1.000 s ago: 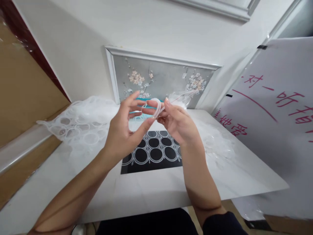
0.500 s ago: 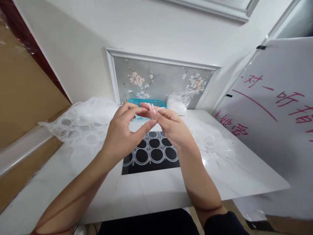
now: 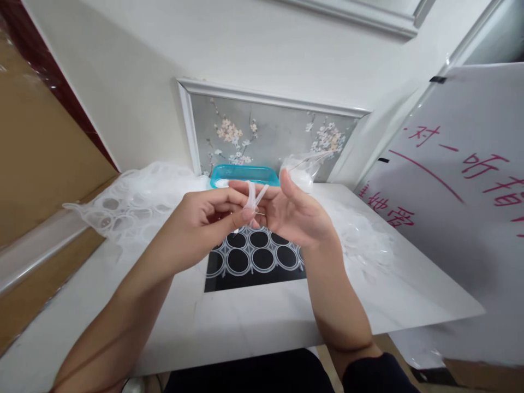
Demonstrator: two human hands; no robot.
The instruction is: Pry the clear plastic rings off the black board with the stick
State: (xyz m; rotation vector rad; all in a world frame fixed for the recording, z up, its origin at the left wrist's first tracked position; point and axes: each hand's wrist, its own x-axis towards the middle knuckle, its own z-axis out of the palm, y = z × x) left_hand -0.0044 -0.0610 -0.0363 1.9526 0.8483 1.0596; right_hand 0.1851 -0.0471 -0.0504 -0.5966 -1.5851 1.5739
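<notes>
My left hand (image 3: pixel 213 221) pinches some thin translucent white plastic strips (image 3: pixel 251 196) between thumb and fingers; their exact shape is partly hidden. Palm turned up, my right hand (image 3: pixel 301 210) is open, its thumb raised and its fingertips close behind the strips. Whether those fingertips touch them I cannot tell. Below both hands, a translucent sheet of joined rings (image 3: pixel 262 271) lies over a black mat (image 3: pixel 254 284) on the white table.
A blue plastic tray (image 3: pixel 268 173) stands at the back, beside a clear bag with white contents (image 3: pixel 301 172). Translucent ring sheets (image 3: pixel 153 232) are heaped at the left, and loose clear pieces (image 3: pixel 360 240) lie at the right. A whiteboard (image 3: pixel 458 218) borders the table's right side.
My right hand has let go of the white strips and opened, its thumb lifting away. My left hand has turned and now pinches the strips slightly lower.
</notes>
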